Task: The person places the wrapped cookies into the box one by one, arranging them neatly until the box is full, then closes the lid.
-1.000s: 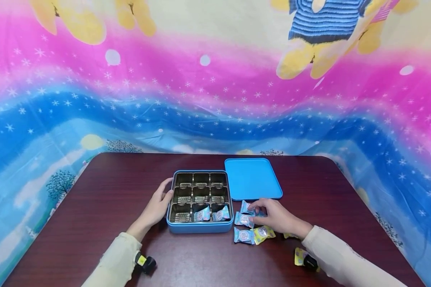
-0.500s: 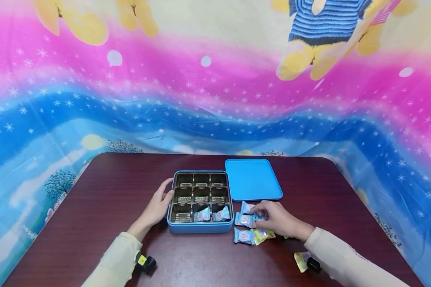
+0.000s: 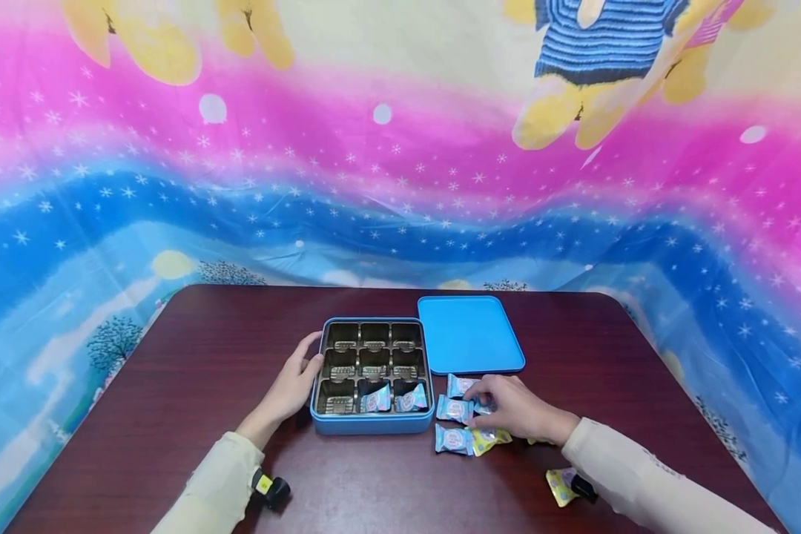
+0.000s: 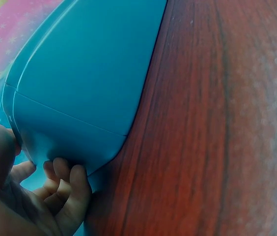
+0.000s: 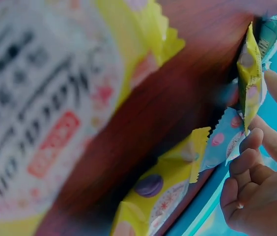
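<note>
A blue square tin stands mid-table with a dark tray of compartments in it. Two blue-wrapped macarons sit in its near row, middle and right. My left hand holds the tin's left side, thumb by the rim, fingertips at the wall in the left wrist view. My right hand is low over wrapped macarons right of the tin. Its thumb and index finger stand either side of the right end of a blue-wrapped macaron; I cannot tell whether they pinch it. A yellow-wrapped macaron lies just under the thumb.
The blue lid lies behind the right hand, beside the tin. More blue packets lie close by, and a yellow packet lies by the right sleeve. A patterned cloth hangs behind the table.
The right thumb has shifted slightly toward the near side, widening its gap from the index finger. The left hand, tin and lid stay in place.
</note>
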Motion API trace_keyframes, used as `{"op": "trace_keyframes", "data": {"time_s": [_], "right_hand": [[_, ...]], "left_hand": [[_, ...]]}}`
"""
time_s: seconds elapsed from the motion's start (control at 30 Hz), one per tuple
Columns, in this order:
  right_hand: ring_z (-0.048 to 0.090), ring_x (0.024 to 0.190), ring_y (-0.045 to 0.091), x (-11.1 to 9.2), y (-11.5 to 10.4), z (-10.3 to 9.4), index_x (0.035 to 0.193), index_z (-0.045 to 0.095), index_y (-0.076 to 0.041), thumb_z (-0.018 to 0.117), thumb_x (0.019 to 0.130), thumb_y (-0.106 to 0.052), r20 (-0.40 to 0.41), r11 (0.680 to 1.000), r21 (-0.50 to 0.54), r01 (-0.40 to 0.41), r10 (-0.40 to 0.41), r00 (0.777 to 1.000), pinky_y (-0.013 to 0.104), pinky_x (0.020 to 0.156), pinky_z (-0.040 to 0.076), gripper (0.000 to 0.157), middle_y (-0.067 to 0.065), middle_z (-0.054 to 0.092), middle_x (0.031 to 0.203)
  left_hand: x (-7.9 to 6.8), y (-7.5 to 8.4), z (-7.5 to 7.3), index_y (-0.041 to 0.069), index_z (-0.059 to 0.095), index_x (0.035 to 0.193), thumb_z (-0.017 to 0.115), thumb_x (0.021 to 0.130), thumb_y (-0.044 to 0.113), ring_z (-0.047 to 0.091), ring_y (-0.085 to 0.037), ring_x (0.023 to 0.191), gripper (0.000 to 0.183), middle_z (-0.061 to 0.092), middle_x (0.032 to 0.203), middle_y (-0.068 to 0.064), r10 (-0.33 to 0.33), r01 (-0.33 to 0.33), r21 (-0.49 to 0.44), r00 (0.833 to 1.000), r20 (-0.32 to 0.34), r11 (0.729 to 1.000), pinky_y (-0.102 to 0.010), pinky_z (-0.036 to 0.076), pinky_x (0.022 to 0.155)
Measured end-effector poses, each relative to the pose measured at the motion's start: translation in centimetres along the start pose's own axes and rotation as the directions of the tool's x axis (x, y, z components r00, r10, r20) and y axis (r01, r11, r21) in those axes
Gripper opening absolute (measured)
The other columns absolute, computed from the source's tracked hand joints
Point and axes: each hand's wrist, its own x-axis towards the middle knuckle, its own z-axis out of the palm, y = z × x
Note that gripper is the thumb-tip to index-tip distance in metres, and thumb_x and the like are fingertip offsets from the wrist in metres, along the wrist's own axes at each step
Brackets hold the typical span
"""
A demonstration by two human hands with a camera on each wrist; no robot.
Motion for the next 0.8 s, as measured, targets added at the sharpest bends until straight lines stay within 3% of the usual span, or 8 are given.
{"op": "trace_keyframes", "data": {"time_s": [0.2, 0.4, 0.8], "right_hand": [[0.037, 0.063, 0.003, 0.24, -0.02, 0.38, 0.112, 0.076, -0.016, 0.081, 0.085, -0.032, -0.007, 0.997, -0.083, 0.003, -0.004, 1.000, 0.027, 0.068, 0.029, 0.032, -0.005, 0.052, 0.075], [0.037, 0.063, 0.003, 0.46, -0.21, 0.63, 0.108, 0.076, -0.018, 0.082, 0.083, -0.033, -0.033, 0.995, -0.101, 0.000, -0.004, 0.999, 0.033, 0.073, 0.025, 0.030, -0.007, 0.051, 0.073], [0.039, 0.067, 0.003, 0.59, -0.33, 0.70, 0.110, 0.076, -0.017, 0.084, 0.081, -0.028, -0.037, 0.990, -0.138, -0.014, 0.009, 0.999, 0.033, 0.073, 0.025, 0.032, -0.009, 0.052, 0.077]], "left_hand": [[-0.08, 0.01, 0.00, 0.014, 0.032, 0.156, 0.039, 0.110, 0.014, 0.069, -0.017, 0.076, 0.047, 0.070, 0.097, -0.027, 0.002, -0.002, -0.005, 1.000, -0.003, 1.000, -0.030, 0.057, 0.068], [-0.10, 0.10, -0.03, 0.014, 0.032, 0.156, 0.039, 0.110, 0.015, 0.069, -0.017, 0.076, 0.047, 0.070, 0.097, -0.026, 0.004, -0.004, -0.008, 1.000, -0.001, 1.000, -0.030, 0.057, 0.068], [-0.22, 0.21, -0.08, 0.014, 0.031, 0.157, 0.039, 0.110, 0.015, 0.068, -0.017, 0.075, 0.048, 0.071, 0.097, -0.025, -0.007, 0.007, 0.005, 1.000, -0.002, 1.000, -0.031, 0.057, 0.069]]}}
